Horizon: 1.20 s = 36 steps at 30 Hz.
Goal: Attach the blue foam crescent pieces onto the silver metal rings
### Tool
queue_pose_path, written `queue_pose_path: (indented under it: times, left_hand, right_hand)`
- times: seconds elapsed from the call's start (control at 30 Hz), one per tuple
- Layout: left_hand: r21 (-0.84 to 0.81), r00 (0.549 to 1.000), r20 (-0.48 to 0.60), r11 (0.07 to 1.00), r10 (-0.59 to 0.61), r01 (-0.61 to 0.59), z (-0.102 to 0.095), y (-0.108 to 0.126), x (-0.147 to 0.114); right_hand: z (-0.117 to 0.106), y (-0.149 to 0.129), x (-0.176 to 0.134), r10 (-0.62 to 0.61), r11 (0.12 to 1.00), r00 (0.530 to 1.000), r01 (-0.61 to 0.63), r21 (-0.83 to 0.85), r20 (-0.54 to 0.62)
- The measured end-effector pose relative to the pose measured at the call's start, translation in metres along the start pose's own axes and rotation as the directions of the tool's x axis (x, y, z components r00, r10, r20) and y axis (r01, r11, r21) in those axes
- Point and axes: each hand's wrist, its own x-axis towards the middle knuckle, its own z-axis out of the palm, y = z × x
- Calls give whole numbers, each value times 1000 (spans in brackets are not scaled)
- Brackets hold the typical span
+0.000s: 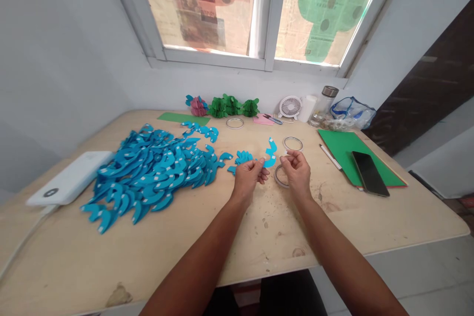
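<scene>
My left hand (249, 177) pinches one end of a wavy blue paper cutout (272, 147) dotted with small white squares. Close by on the right, my right hand (297, 170) has its thumb and forefinger pressed together. A tiny whitish bit shows at those fingertips, too small to name. Partly hidden under the right hand lies a roll of narrow tape (278, 177), and another tape roll (293, 143) rests just beyond. A small stack of blue cutouts (243, 157) sits behind the left hand. Further left spreads a large heap of similar blue paper cutouts (155, 168).
A white power bank (70, 177) with a cable lies far left. Along the back stand folded green paper shapes (231, 106), a small fan (291, 107) and a glass bottle (324, 106). A phone (369, 173) rests on green sheets (336, 145), beside a white pen (331, 157).
</scene>
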Motion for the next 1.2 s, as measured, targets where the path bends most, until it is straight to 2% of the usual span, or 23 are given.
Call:
queue_pose_path:
  times: [0.1, 0.23, 0.4, 0.57, 0.93, 1.2]
  left_hand:
    - [20, 1000, 5, 1000, -10, 10, -1, 1, 0]
    - [36, 998, 49, 999, -27, 25, -2, 1, 1]
    - [13, 993, 107, 999, -46, 45, -5, 0, 3]
    - [-38, 987, 146, 997, -67, 73, -5, 0, 3]
    - [-17, 975, 209, 996, -82, 87, -8, 3, 3]
    - [10, 965, 237, 994, -109, 110, -9, 5, 3]
  right_hand:
    - [-1, -3, -3, -147, 969, 989, 146, -200, 12]
    - [-2, -8, -8, -321, 856, 937, 349, -381, 137]
    - [-2, -9, -10, -431, 706, 869, 492, -509, 242]
    - [-2, -7, -10, -469, 628, 830, 554, -547, 302]
    - [-1, -9, -13, -536, 539, 768, 631, -558, 351]
    - [0, -11, -12, -625, 427, 687, 699, -574, 371]
